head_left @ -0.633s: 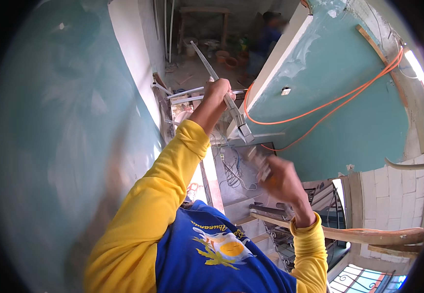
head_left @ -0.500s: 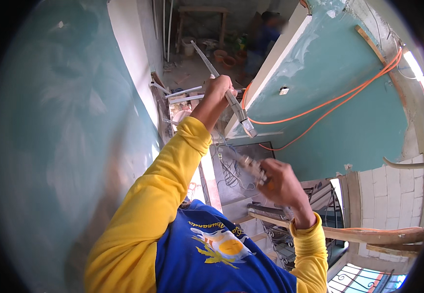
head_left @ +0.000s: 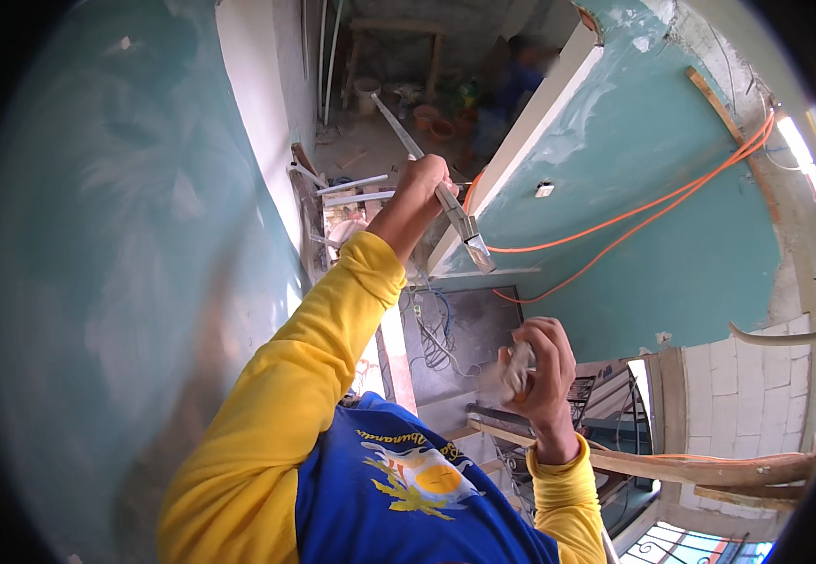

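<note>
My left hand [head_left: 424, 180] is closed around a long, thin grey metal profile [head_left: 462, 224], raised in front of me. The profile slants from the far upper left down toward the middle, and its near end looks bent or folded. Lower and to the right, my right hand [head_left: 547, 381] curls around a greyish hand tool [head_left: 511, 378]. Motion smears this tool, so its exact kind does not show. Between the tool and the near end of the profile there is a gap.
Green painted walls [head_left: 126, 282] rise at left and right. Orange cables [head_left: 633, 218] run along the right wall. Below are a dark panel with coiled cords [head_left: 438, 348] and a wooden beam [head_left: 699, 467]. A person [head_left: 520, 75] is at the back, near buckets [head_left: 367, 94].
My right hand has moved away from the near end of the profile, slightly right and toward me, turning the tool. My left hand and the profile have shifted slightly down.
</note>
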`<state>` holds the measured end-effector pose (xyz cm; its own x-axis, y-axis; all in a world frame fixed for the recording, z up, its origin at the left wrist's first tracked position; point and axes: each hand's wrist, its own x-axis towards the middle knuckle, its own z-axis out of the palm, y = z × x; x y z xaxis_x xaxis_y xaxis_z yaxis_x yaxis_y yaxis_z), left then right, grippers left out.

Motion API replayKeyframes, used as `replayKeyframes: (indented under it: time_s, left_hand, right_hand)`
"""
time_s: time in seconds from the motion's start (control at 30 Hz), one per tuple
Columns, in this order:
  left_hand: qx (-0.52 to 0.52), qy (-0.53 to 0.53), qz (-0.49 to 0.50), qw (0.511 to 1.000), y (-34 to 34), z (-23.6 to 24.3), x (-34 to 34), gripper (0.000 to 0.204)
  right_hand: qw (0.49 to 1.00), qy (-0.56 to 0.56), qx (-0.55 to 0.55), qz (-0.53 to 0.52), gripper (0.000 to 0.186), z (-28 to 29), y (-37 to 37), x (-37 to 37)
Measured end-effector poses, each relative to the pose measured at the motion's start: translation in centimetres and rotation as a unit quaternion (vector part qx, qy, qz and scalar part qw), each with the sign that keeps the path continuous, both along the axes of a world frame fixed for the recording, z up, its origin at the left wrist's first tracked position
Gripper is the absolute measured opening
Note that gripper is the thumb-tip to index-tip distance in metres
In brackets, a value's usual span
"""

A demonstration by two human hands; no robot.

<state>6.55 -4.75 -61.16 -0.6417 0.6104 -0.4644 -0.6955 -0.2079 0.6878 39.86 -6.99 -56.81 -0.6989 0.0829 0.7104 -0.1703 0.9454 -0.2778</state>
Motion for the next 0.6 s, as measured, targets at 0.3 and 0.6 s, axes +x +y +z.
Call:
replayKeyframes:
  time_s: [0.3,0.6]
  left_hand:
    - [0.074,-0.081,0.048,0.993,4.0,0.4,2.9,0.008]
    - [0.214,0.152,0.032,0.964,5.9,-2.4,3.9,0.014]
  right_hand:
    - [0.976,-0.022,-0.141,-0.162,0.043,-3.4,0.8,-0.5]
    - [0.935,-0.007,-0.296,-0.197,0.017,-2.1,0.2,-4.1]
